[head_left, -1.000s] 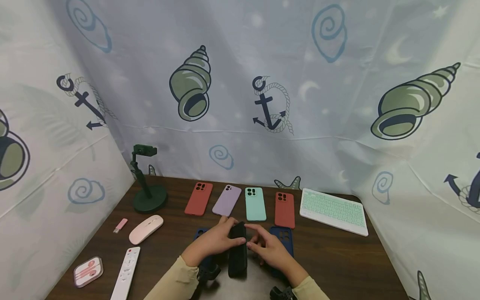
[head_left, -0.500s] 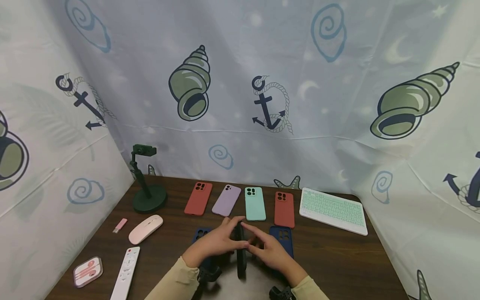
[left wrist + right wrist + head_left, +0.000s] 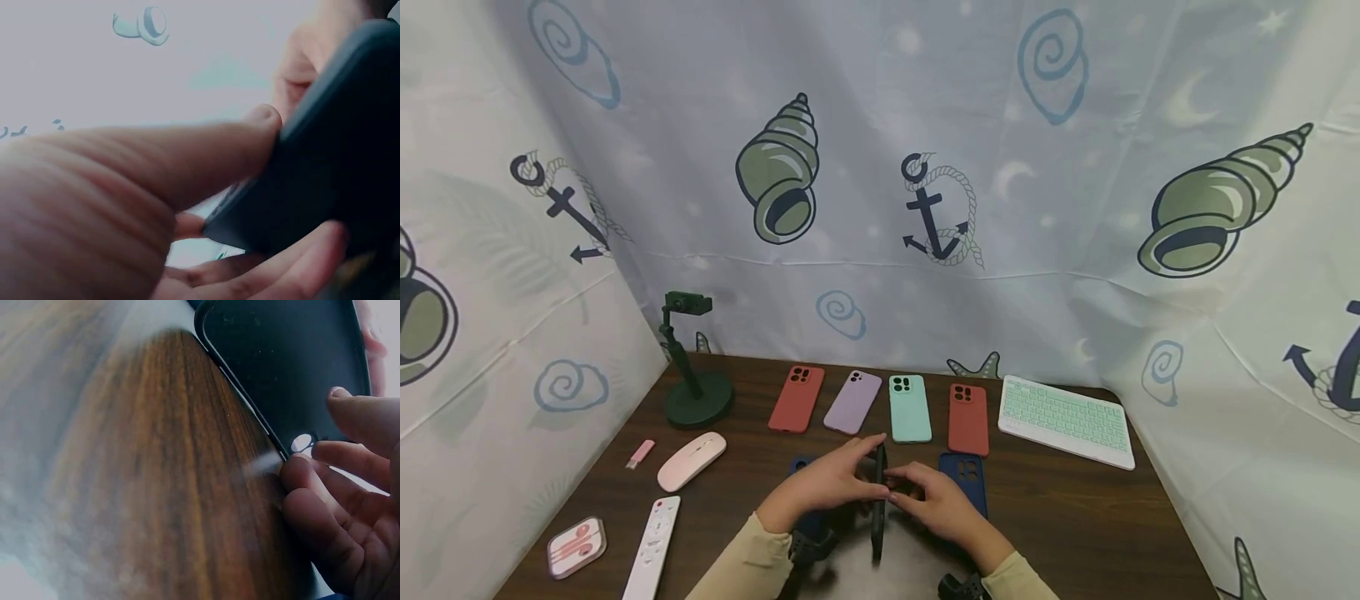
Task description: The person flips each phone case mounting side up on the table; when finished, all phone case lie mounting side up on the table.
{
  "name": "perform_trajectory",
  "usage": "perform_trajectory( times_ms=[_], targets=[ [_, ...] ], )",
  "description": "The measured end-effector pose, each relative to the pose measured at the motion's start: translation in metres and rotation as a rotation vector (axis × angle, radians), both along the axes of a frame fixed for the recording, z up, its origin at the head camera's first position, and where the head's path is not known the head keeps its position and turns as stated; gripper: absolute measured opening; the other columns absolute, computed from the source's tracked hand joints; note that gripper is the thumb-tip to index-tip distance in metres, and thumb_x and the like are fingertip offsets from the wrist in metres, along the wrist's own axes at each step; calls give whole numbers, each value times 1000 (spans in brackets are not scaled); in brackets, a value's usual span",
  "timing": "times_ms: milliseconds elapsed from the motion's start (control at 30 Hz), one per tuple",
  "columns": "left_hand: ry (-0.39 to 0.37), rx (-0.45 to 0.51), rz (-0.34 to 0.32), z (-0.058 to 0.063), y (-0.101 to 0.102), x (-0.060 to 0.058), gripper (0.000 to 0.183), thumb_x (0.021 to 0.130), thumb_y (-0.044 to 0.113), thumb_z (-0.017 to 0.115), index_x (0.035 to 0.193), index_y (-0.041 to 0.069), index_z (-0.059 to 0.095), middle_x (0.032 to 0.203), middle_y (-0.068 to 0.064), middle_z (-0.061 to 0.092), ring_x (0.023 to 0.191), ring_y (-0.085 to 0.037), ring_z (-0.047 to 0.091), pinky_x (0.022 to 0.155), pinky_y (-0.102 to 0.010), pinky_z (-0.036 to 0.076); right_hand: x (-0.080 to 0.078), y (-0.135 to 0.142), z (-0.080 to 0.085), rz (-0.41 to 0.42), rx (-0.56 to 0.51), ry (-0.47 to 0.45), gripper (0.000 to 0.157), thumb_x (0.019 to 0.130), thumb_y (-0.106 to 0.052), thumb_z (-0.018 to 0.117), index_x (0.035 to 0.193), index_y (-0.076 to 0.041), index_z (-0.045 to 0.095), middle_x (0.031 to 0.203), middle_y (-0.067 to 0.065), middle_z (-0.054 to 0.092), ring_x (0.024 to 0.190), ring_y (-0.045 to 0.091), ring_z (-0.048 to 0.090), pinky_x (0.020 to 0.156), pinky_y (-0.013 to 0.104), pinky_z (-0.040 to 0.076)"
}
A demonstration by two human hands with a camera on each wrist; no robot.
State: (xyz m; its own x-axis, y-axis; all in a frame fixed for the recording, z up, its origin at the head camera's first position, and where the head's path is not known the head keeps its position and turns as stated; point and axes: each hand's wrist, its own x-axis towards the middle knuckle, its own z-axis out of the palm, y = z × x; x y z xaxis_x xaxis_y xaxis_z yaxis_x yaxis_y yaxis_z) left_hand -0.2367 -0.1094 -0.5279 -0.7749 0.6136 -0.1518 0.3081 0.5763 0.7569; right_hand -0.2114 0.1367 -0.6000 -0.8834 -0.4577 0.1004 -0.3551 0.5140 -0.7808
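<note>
Edge-on to the head view, a black phone case [image 3: 878, 521] stands upright between the two hands. Its hollow inner side, raised rim and a round camera cutout show in the right wrist view. My left hand [image 3: 823, 487] grips it with the thumb on the near edge and fingers around the far side; the left wrist view shows the case's [image 3: 325, 156] dark outer face between thumb and fingers. My right hand [image 3: 943, 504] pinches the case [image 3: 281, 362] by the camera-cutout corner, thumb on the inside and fingers curled beneath.
Blue phone cases lie behind the left hand and beside the right hand, one case [image 3: 967, 479] partly covered. Further back are a red case [image 3: 797, 398], a purple case, a mint case and a keyboard [image 3: 1067, 421]. Left stand a green stand [image 3: 698, 400], mouse [image 3: 692, 461] and remote [image 3: 652, 550].
The black phone case has turned from showing its broad face to edge-on in the head view. My right fingers have slid from its top edge down its side.
</note>
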Motion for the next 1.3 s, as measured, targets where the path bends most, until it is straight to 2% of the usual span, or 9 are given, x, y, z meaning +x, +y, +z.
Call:
perform_trajectory(
  times_ms=[100, 200, 333, 467, 600, 733, 933, 1167, 1300],
  targets=[
    [-19, 16, -17, 2, -3, -1, 89, 89, 45, 76, 160, 17, 31, 156, -16, 43, 96, -12, 70, 83, -36, 56, 0, -1, 0, -1, 13, 17, 38, 97, -50, 65, 131, -35, 66, 112, -13, 67, 83, 2, 58, 71, 23, 48],
    [-48, 33, -16, 4, -6, -2, 88, 88, 38, 79, 160, 17, 32, 149, -14, 51, 91, -8, 69, 76, -30, 56, 0, -1, 1, -3, 21, 19, 35, 97, -45, 66, 130, -34, 67, 110, -12, 66, 81, 3, 55, 69, 23, 46],
    [-53, 20, 1, 5, -9, -4, 86, 86, 29, 82, 158, 17, 35, 138, -13, 60, 90, -9, 70, 75, -31, 56, 1, -2, 1, -9, 1, 8, 38, 98, -42, 66, 133, -26, 66, 110, -5, 64, 75, 4, 56, 62, 23, 48],
    [-8, -62, 3, 3, -13, -5, 89, 84, 25, 84, 157, 10, 35, 135, -14, 62, 85, -8, 68, 72, -31, 54, 2, -4, 2, -22, -31, -19, 43, 98, -37, 67, 136, -17, 63, 113, 2, 62, 68, 5, 59, 55, 25, 51],
    [47, -117, -10, 0, -16, -8, 90, 81, 23, 86, 155, 6, 37, 130, -15, 64, 85, -10, 67, 74, -32, 53, 2, -5, 5, -51, -27, -40, 41, 98, -31, 68, 136, -15, 63, 114, 2, 62, 67, 7, 59, 52, 26, 52],
    [120, -135, -18, -4, -18, -8, 80, 80, 22, 87, 143, 3, 43, 123, -14, 66, 90, -14, 67, 79, -35, 53, 2, -5, 5, -70, -40, -65, 41, 98, -26, 68, 137, -14, 62, 114, 3, 62, 66, 7, 60, 50, 27, 53],
    [177, -159, -39, -16, -17, -9, 64, 85, 22, 84, 136, 3, 49, 122, -11, 67, 97, -15, 66, 84, -36, 54, 4, -3, 2, -105, -77, -112, 51, 93, -27, 75, 139, -11, 60, 116, 7, 60, 61, 10, 60, 47, 30, 53],
    [333, -324, -1, -27, -9, -9, 54, 82, 26, 86, 125, 6, 61, 106, -3, 58, 94, -15, 59, 80, -33, 52, 3, -4, 4, -123, -148, -143, 55, 90, -17, 78, 140, -9, 57, 119, 13, 54, 56, 13, 59, 44, 34, 54],
    [358, -364, 29, -28, -5, -6, 57, 80, 28, 87, 127, 7, 62, 106, -1, 57, 95, -15, 58, 82, -34, 51, 3, -4, 4, -131, -157, -136, 55, 89, -14, 78, 139, -8, 58, 118, 14, 53, 55, 14, 59, 44, 35, 54]
  ],
)
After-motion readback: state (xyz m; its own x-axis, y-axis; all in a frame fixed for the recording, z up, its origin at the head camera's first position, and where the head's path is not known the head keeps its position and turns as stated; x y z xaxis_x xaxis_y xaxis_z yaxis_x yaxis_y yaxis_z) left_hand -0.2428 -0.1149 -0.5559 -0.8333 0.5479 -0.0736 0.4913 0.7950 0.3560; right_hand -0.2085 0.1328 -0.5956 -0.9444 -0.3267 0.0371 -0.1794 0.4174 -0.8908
